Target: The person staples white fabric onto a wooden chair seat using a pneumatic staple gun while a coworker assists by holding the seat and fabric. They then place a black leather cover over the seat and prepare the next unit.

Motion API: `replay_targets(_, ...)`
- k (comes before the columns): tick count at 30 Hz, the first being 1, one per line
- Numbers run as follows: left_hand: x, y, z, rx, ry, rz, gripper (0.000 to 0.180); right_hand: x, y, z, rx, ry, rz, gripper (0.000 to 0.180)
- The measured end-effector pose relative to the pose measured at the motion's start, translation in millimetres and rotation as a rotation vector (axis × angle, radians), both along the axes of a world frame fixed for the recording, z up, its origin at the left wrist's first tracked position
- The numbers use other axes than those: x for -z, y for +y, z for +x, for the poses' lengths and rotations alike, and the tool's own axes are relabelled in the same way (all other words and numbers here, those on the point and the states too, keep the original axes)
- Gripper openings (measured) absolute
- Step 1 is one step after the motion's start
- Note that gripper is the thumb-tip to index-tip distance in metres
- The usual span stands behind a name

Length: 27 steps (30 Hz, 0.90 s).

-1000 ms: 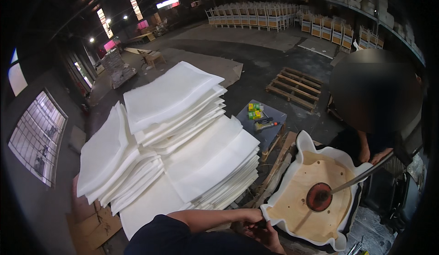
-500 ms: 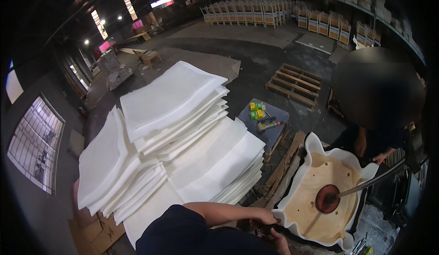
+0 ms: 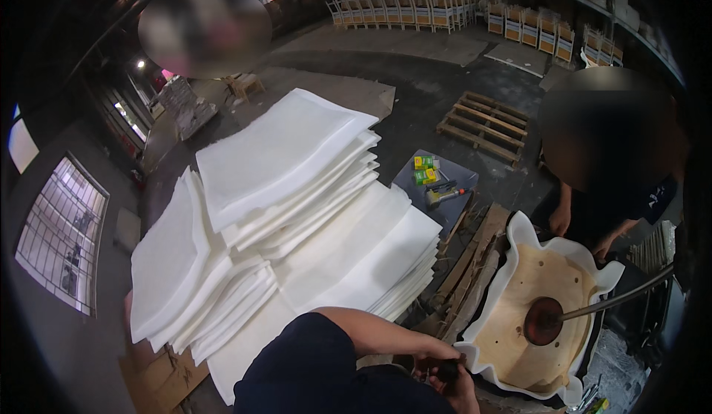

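Plain white sheets [image 3: 274, 158] left of the hands [image 3: 464, 393], white padding [image 3: 522, 230] edging a pale tan wooden panel [image 3: 552, 269] to their right, dark red disc [image 3: 542, 323], yellow-and-green boxes [image 3: 425, 174] on grey table [image 3: 449, 217] beyond

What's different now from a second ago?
The co-worker's hand on the picture's left moved left along the far edge of the padded board, away from its far-right corner. The person's left hand and right hand stayed together at its near-left corner; the white pads stayed stacked.
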<state>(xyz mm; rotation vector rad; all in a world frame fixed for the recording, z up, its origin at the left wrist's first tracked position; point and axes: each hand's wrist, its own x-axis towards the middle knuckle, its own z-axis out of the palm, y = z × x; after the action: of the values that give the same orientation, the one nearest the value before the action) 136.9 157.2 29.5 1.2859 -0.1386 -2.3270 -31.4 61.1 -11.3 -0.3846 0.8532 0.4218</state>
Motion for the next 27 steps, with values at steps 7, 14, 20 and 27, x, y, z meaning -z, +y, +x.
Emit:
replay_targets(7,10,-3,-13,-0.168,0.193,0.17,0.056,-6,0,-17,0.167,-0.061,0.17,0.042)
replay_targets(14,8,-16,-25,-0.311,0.08,0.34,0.066,-39,1,-4,-0.023,0.012,0.014,0.078)
replay_targets(20,-1,-16,-45,-0.481,0.082,0.415,0.064,-38,10,-14,0.115,0.09,0.025,0.068)
replay_targets(27,20,-9,-47,-0.611,-0.02,0.324,0.042,-49,11,-5,0.143,0.073,-0.2,0.048)
